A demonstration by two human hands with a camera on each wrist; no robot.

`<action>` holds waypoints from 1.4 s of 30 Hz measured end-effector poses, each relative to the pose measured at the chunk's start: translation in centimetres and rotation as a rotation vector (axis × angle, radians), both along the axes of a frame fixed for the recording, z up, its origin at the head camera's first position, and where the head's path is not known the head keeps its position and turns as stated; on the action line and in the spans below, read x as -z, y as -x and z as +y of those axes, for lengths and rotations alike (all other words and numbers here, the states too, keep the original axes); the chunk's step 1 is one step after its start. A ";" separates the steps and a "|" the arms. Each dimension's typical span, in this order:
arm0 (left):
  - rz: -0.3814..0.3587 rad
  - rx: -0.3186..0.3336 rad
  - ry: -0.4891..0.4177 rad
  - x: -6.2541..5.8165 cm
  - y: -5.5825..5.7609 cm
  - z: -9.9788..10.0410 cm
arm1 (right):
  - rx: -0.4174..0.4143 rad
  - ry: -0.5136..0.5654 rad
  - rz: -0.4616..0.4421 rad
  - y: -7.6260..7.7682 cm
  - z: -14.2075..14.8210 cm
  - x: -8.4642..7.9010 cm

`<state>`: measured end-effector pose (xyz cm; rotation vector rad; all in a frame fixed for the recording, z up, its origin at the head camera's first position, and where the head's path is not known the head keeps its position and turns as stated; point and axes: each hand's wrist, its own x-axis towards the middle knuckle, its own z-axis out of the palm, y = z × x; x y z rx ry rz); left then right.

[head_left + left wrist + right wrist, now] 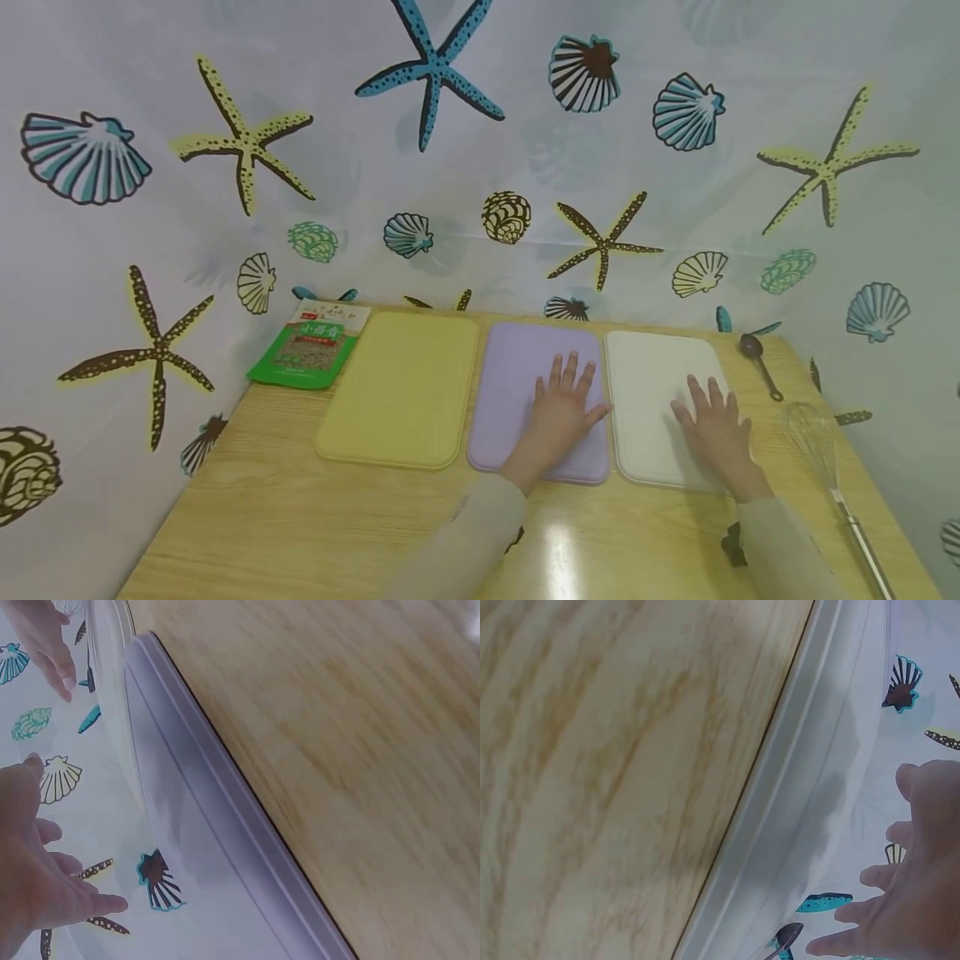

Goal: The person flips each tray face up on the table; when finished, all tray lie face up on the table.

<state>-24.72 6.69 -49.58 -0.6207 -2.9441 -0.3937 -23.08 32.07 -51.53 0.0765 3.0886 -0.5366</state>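
Fingers spread, the left hand is over the purple board, its thumb reaching toward the white board. Over the white board the right hand also has its fingers spread, palm down. Both wrist views show the hands with nothing held; the left wrist view catches the purple board's edge below the left hand, and the right wrist view the white board's edge beside the right hand. Left of the purple board lies a yellow board.
A green and white food packet lies at the table's back left corner. On the right are a dark spoon and a wire whisk with a metal handle. A curtain printed with shells and starfish surrounds the wooden table.
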 end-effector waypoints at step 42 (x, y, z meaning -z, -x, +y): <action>-0.230 0.193 0.101 1.9 -4.2 8.8 | 0.104 0.053 -0.215 -0.5 2.1 0.5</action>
